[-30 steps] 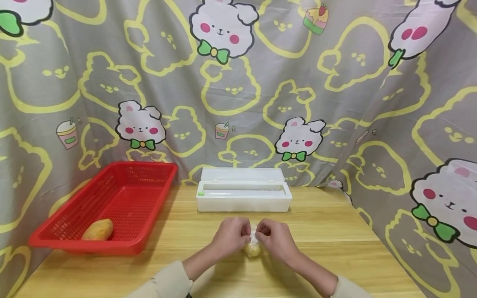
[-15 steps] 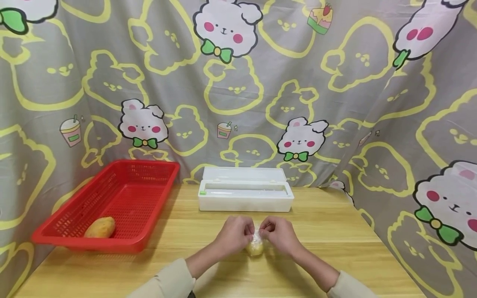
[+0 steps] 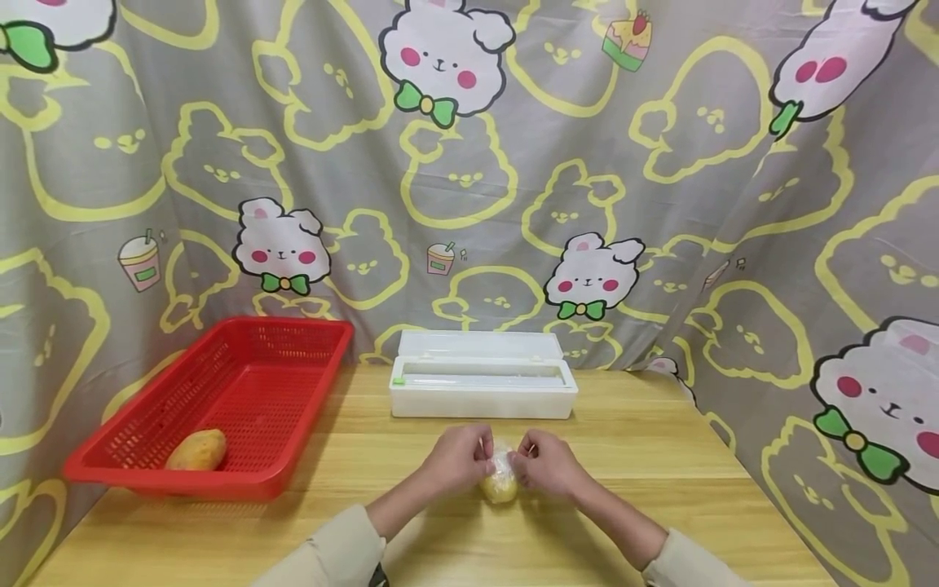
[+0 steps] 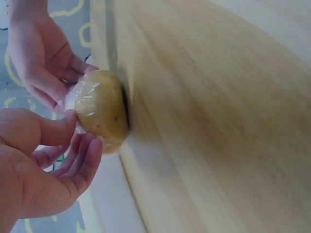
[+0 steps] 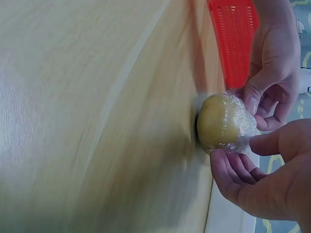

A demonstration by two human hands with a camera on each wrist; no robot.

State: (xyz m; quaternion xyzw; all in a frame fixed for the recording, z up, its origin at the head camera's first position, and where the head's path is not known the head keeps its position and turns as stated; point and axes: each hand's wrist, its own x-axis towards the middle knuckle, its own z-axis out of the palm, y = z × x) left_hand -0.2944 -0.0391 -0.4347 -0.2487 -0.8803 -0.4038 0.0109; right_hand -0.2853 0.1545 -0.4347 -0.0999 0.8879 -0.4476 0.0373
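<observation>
A potato [image 3: 500, 489] sits at the front middle of the table [image 3: 741, 505], seemingly resting on the wood, with clear plastic wrap [image 3: 502, 461] around it and bunched at its far end. The left hand [image 3: 458, 461] pinches the wrap on one side, thumb opposite bent fingers, fingertips close against the potato. The right hand [image 3: 548, 465] does likewise on the other side, the gap between thumb and fingers narrow.

The wrap looks thin and clingy, so pulling too hard could tear it, and uneven tucking could leave a loose flap or bare skin. It may also stick to the fingers and lift as they let go (the usual nuisance with this stuff). Being round, the potato could roll if only one side were held.

Just beyond the hands stands a long white box [image 3: 484, 403], its lid [image 3: 480, 343] raised and a green tab [image 3: 398, 381] at one end. Off to the left, a red basket [image 3: 253, 483] holds another potato [image 3: 196, 451]. Behind hangs a curtain [image 3: 660, 98] printed with rabbits and drink cups. No brand or writing can be read anywhere.
</observation>
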